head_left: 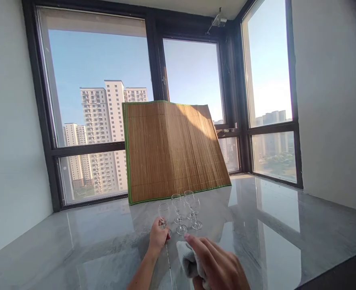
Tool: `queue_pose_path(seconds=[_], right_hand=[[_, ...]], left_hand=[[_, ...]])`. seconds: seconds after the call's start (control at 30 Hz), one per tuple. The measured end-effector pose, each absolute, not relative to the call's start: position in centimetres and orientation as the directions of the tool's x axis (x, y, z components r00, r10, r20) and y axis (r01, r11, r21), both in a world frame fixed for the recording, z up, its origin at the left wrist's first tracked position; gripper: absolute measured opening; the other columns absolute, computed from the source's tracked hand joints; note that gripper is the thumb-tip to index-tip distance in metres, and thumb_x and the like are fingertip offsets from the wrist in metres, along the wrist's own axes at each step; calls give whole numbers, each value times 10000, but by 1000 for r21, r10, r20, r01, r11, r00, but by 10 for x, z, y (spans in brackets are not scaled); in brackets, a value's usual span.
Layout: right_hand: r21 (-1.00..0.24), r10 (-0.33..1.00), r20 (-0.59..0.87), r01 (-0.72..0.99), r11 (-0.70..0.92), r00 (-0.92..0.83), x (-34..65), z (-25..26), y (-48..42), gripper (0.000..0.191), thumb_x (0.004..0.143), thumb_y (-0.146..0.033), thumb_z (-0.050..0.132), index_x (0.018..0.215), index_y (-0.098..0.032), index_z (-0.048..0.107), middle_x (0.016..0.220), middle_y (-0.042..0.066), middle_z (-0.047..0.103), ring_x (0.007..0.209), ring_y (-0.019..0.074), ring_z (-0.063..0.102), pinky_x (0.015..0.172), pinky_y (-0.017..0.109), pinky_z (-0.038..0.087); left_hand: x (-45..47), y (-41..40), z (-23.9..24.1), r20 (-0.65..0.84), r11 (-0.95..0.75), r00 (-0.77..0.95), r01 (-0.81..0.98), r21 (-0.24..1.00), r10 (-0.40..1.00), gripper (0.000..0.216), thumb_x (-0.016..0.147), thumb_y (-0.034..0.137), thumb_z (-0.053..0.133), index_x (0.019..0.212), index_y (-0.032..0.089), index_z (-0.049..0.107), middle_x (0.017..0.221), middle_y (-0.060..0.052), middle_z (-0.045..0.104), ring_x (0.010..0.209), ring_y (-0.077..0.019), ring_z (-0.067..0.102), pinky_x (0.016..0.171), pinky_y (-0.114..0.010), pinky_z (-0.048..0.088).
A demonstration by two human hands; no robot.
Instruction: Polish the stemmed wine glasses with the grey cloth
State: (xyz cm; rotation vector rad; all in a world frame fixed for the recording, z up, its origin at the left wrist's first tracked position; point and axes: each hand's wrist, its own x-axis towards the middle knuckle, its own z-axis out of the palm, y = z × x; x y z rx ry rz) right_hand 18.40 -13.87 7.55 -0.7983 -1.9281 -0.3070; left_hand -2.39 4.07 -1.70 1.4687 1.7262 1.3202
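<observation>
My left hand [159,234] is closed around the stem of a small clear stemmed glass [163,209], which stands upright at the left of a group. Several more stemmed glasses [189,197] stand close together just right of it, on the glossy grey marble-like surface [111,257]. Nearer to me, my right hand [218,262] grips a bunched grey-white cloth [186,255] between thumb and fingers. The cloth is apart from the glasses, in front of them. Part of it is hidden behind my right fingers.
A brown bamboo mat [178,149] with green edging leans upright against the windows, behind the glasses. Dark window frames [87,149] run around the sill corner. White walls [328,100] close off both sides. A thin dark seam [169,259] crosses the surface between my arms.
</observation>
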Motion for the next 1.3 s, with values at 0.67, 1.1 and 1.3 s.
queue_pose_path(seconds=[0.67, 1.1, 1.3], right_hand=[[-199, 865, 434, 964, -178, 250, 222, -19, -11, 528, 873, -266, 448, 1392, -164, 439, 1301, 181, 535, 1216, 317, 458, 967, 510, 343], [-296, 922, 386, 952, 80, 42, 223, -21, -4, 591, 850, -58, 357, 1441, -80, 361, 1231, 169, 570, 1076, 251, 546, 782, 296, 450], [-369, 927, 372, 925, 96, 52, 225, -17, -2, 638, 800, -66, 395, 1437, -101, 375, 1293, 153, 566, 1149, 242, 538, 879, 300, 419]], left_hand=[[-30, 39, -14, 336, -112, -247, 630, 768, 909, 107, 792, 190, 603, 717, 187, 678, 756, -36, 710, 724, -175, 644, 648, -231, 388], [-36, 48, -15, 189, -64, -377, 319, 946, 907, 344, 772, 314, 632, 1093, 200, 577, 1209, -112, 658, 708, -154, 687, 550, -229, 447], [-33, 55, -17, 105, -80, -139, 173, 982, 985, 503, 687, 525, 680, 1055, 195, 584, 1005, -67, 713, 602, -124, 653, 510, -221, 456]])
